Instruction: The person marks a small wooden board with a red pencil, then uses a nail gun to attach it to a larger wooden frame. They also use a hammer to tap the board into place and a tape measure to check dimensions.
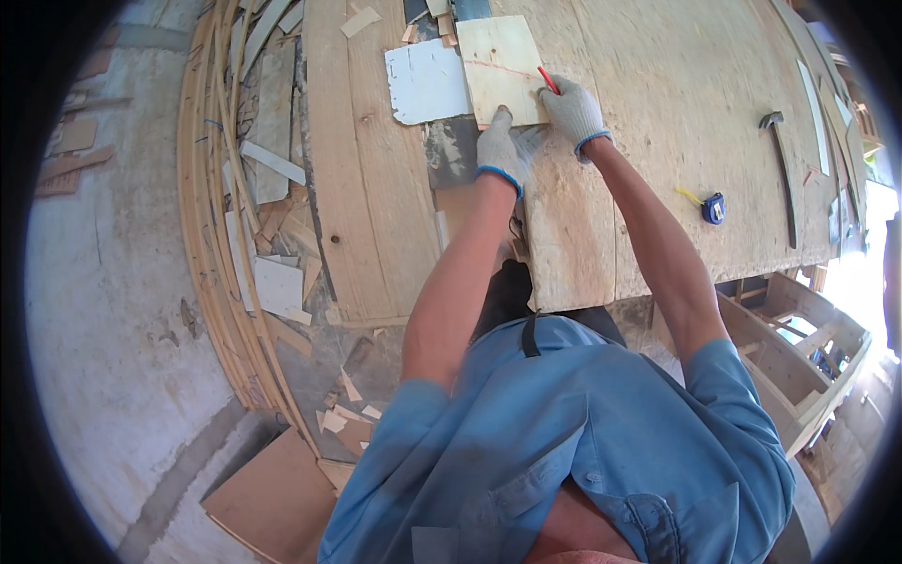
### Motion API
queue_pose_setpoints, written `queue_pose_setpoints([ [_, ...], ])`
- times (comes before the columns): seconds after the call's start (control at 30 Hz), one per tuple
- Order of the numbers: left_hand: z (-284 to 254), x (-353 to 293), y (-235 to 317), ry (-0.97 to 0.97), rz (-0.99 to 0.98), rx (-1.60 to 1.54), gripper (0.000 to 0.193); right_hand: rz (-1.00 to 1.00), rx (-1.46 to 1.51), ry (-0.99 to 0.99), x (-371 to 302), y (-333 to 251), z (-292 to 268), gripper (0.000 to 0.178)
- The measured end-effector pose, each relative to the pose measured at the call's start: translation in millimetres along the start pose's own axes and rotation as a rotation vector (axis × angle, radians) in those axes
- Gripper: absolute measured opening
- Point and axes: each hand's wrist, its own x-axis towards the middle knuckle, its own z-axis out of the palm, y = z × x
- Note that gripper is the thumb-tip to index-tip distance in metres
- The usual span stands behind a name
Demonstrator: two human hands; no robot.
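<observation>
A pale rectangular piece of plywood (501,70) lies at the far middle of the workbench, with a wavy reddish line across it. My left hand (505,150), in a whitish knit glove with a blue cuff, grips its near edge, thumb on top. The other fingers are partly hidden. At its right edge is my right hand (572,111), gloved the same way and closed around a thin red pencil (548,81) that points up and left. A white board with ragged edges (427,83) lies left of the plywood, partly under it.
Right on the wooden workbench (676,85) lie a blue tape measure (713,208) with some yellow tape out and a hammer (782,179). Long bundled wood strips (211,188) and offcuts (279,287) are at the left. A wooden frame (799,357) stands at lower right.
</observation>
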Motion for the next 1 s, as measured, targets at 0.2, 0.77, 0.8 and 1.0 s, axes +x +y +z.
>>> queue_pose_setpoints([
  [0.2, 38, -38, 7, 0.021, 0.051, 0.250, 0.044, 0.180, 0.316, 0.015, -20, 1, -22, 0.040],
  [0.77, 118, -164, -200, -0.520, -0.410, 0.502, 0.060, 0.439, 0.693, 0.544, -316, 137, -256, 0.032],
  [0.8, 141, -174, -231, -0.535, -0.425, 0.537, 0.060, 0.412, 0.647, 0.580, -339, 155, -271, 0.032],
  [1.0, 234, -222, -392, -0.821, -0.472, 0.874, 0.045, 0.357, 0.523, 0.888, -476, 222, -380, 0.032],
])
